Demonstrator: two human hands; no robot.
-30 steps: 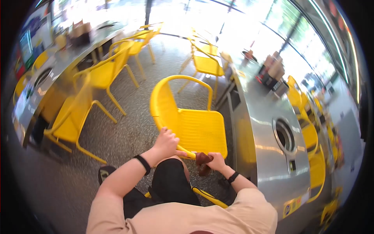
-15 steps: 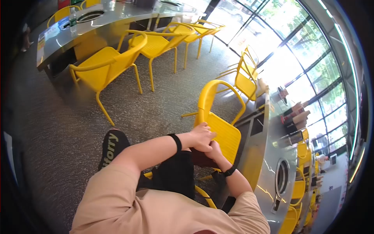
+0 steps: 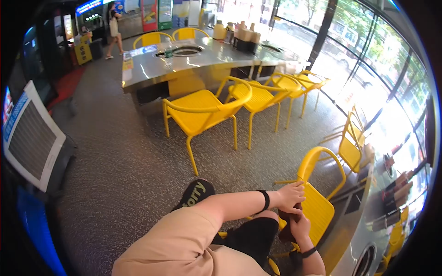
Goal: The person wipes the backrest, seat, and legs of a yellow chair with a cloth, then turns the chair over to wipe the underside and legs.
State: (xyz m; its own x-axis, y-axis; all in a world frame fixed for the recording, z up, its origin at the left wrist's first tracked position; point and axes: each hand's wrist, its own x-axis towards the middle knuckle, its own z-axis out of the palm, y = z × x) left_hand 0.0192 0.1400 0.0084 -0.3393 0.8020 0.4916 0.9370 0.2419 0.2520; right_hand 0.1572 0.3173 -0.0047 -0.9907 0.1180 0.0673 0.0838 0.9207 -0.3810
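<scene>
My left hand (image 3: pixel 291 195), with a black band on its wrist, is closed at the upper end of a dark brown item (image 3: pixel 290 214). My right hand (image 3: pixel 300 225), below it and wearing a black wristband, is closed around the same item. What the item is cannot be made out. Both hands are close together beside the seat of a yellow chair (image 3: pixel 317 209). A black shoe or slipper with pale lettering (image 3: pixel 198 192) shows past my left forearm.
A metal table (image 3: pixel 221 57) with round inset burners stands ahead, yellow chairs (image 3: pixel 198 110) along it. Another metal table (image 3: pixel 354 230) runs down the right side. An air cooler (image 3: pixel 34 138) is at the left. A person (image 3: pixel 113 27) walks in the back left.
The view has swung left, so the hands and the chair appear further right and lower. The cooler and the walking person have come into view. More of the brown item shows between my hands.
</scene>
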